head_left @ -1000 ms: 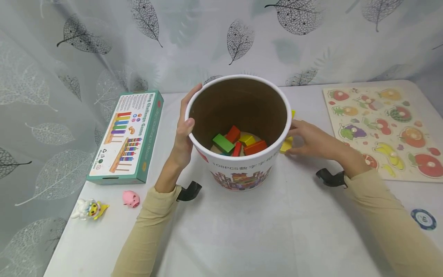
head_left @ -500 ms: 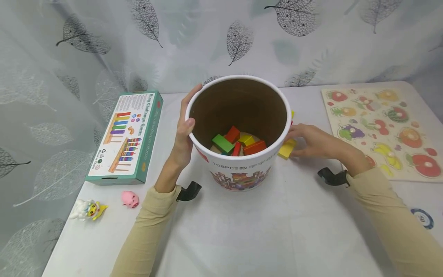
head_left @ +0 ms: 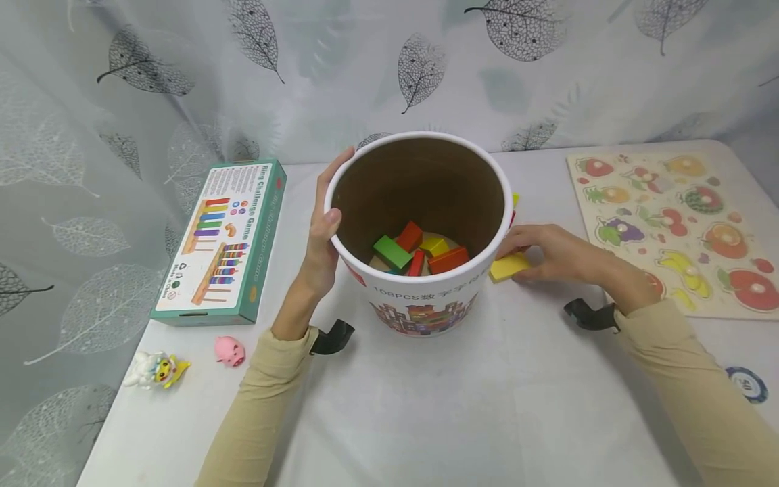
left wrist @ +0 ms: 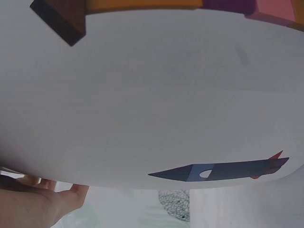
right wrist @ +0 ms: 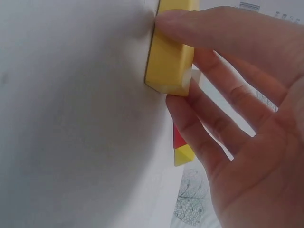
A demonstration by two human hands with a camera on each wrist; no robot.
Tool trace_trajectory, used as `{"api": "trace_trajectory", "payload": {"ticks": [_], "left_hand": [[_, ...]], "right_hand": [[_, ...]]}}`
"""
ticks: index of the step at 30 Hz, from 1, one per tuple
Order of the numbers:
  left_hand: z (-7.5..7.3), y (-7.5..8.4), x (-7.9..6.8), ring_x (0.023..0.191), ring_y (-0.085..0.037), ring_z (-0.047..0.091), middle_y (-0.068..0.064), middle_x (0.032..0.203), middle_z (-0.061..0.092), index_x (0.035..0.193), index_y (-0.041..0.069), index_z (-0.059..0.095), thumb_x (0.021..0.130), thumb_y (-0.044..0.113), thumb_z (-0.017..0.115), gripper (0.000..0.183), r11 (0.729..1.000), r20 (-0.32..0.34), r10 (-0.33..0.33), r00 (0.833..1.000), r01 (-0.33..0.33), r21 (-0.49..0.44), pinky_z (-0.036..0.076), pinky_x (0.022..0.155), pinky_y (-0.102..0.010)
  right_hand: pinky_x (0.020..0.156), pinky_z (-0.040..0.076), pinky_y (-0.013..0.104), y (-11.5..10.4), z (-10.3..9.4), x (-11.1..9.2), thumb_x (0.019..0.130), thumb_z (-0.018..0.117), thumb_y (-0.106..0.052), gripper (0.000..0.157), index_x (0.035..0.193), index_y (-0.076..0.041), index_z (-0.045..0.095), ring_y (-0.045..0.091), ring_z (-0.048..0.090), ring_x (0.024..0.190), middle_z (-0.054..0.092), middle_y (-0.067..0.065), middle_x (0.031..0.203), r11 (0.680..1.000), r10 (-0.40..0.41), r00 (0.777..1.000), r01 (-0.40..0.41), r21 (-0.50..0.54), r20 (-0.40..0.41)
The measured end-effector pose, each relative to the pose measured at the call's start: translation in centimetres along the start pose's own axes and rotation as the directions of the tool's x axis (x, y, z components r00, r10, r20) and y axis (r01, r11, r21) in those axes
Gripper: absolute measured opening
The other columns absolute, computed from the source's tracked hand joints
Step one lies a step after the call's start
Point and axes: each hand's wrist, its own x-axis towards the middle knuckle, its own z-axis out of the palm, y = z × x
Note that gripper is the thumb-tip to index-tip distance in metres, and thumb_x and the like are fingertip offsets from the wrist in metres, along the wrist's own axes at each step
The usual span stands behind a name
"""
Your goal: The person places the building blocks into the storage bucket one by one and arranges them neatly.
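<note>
A large white bucket point(head_left: 426, 301) with a printed castle stands upright mid-table. Inside it lie several wooden blocks, among them a green block point(head_left: 392, 252) and an orange-red block point(head_left: 449, 260). My left hand point(head_left: 321, 250) grips the bucket's left rim, thumb over the edge; its fingers show partly in the left wrist view. Beside the bucket's right wall, my right hand point(head_left: 550, 251) pinches a yellow block point(right wrist: 171, 57) between thumb and fingers. Farther back, a red piece point(right wrist: 179, 137) and another yellow piece point(right wrist: 183, 155) show, partly hidden by bucket and fingers.
A green-edged game box point(head_left: 222, 243) lies at left, with a pink pig point(head_left: 230, 351) and a small yellow-and-white figure point(head_left: 159, 370) nearer. A fruit puzzle board point(head_left: 675, 230) and a round chip point(head_left: 746, 385) are at right. A leaf-print curtain point(head_left: 365, 74) hangs behind.
My right hand has drawn the yellow block slightly toward me along the bucket's right side and turned it; more of the block shows. The left hand and bucket stay in place.
</note>
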Motion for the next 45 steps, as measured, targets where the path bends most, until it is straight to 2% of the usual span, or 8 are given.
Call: {"api": "trace_trajectory", "payload": {"ticks": [6,11,17,22,26,32,35,45], "left_hand": [[0.0,-0.1,0.0,0.133,-0.030,0.036,-0.006,0.149,0.036,0.154,0.017,0.021,0.083,0.067,0.048,0.091,1.000,0.005,0.002,1.000,-0.002,-0.008,0.030,0.108,-0.059],[-0.1,0.1,-0.1,0.133,-0.028,0.036,-0.005,0.149,0.036,0.153,0.018,0.022,0.083,0.068,0.047,0.090,1.000,-0.003,-0.002,1.000,0.002,-0.001,0.030,0.108,-0.058],[-0.1,0.2,-0.2,0.133,-0.029,0.036,-0.006,0.149,0.037,0.153,0.019,0.022,0.083,0.067,0.047,0.089,1.000,-0.009,-0.004,1.000,0.004,0.001,0.031,0.107,-0.057],[-0.1,0.1,-0.1,0.133,-0.028,0.036,-0.006,0.149,0.036,0.154,0.017,0.022,0.083,0.065,0.048,0.089,1.000,-0.011,-0.006,1.000,0.006,-0.002,0.031,0.108,-0.054],[-0.2,0.1,-0.2,0.133,-0.028,0.036,-0.006,0.149,0.036,0.154,0.017,0.021,0.083,0.063,0.047,0.088,1.000,-0.007,-0.001,1.000,0.001,0.001,0.030,0.108,-0.055],[-0.1,0.2,-0.1,0.133,-0.028,0.036,-0.005,0.148,0.036,0.154,0.017,0.022,0.083,0.065,0.047,0.089,1.000,-0.006,0.000,1.000,0.000,0.005,0.030,0.108,-0.056],[0.0,0.1,-0.1,0.133,-0.029,0.036,-0.005,0.149,0.036,0.154,0.017,0.022,0.083,0.066,0.047,0.090,1.000,0.000,0.000,1.000,0.000,0.003,0.031,0.108,-0.055],[0.0,0.0,0.0,0.132,-0.029,0.037,-0.006,0.149,0.036,0.154,0.017,0.021,0.083,0.065,0.047,0.090,1.000,0.003,0.006,1.000,-0.006,-0.007,0.032,0.108,-0.054]], "right_hand": [[0.088,0.051,0.029,-0.4,-0.3,0.1,0.070,0.084,-0.001,0.040,0.105,-0.017,0.074,0.011,0.061,0.097,0.068,-0.006,0.108,1.000,0.004,1.000,-0.004,0.007,0.007],[0.078,0.049,0.020,-1.0,-2.1,-0.2,0.069,0.084,0.001,0.040,0.104,-0.017,0.073,0.006,0.058,0.086,0.066,-0.009,0.099,0.999,-0.038,0.995,0.038,-0.001,-0.092],[0.076,0.040,0.012,-2.4,-6.2,-0.9,0.069,0.085,-0.001,0.047,0.111,-0.019,0.072,-0.001,0.053,0.084,0.065,-0.011,0.098,0.998,0.004,0.972,-0.019,-0.061,-0.235],[0.078,0.035,0.010,-4.8,-10.1,-1.3,0.067,0.085,0.001,0.052,0.115,-0.017,0.071,-0.006,0.052,0.087,0.062,-0.021,0.099,0.993,0.008,0.927,-0.052,-0.108,-0.374],[0.081,0.037,0.008,-6.7,-12.3,-0.6,0.058,0.084,0.013,0.062,0.115,-0.006,0.071,-0.009,0.055,0.088,0.061,-0.024,0.102,0.987,-0.129,0.868,0.064,-0.150,-0.479],[0.088,0.043,0.010,-10.9,-12.7,0.9,0.065,0.083,0.008,0.057,0.118,-0.005,0.069,-0.005,0.059,0.095,0.069,0.005,0.108,0.973,-0.212,0.797,0.118,-0.197,-0.566],[0.089,0.046,0.012,-12.6,-12.1,1.7,0.067,0.083,0.006,0.056,0.120,-0.004,0.068,0.002,0.060,0.096,0.067,0.016,0.108,0.970,-0.233,0.805,0.155,-0.187,-0.546],[0.087,0.045,0.014,-14.5,-10.5,3.5,0.069,0.083,0.004,0.050,0.117,0.001,0.068,0.003,0.057,0.096,0.065,0.011,0.106,0.965,-0.264,0.842,0.238,-0.115,-0.470]]}}
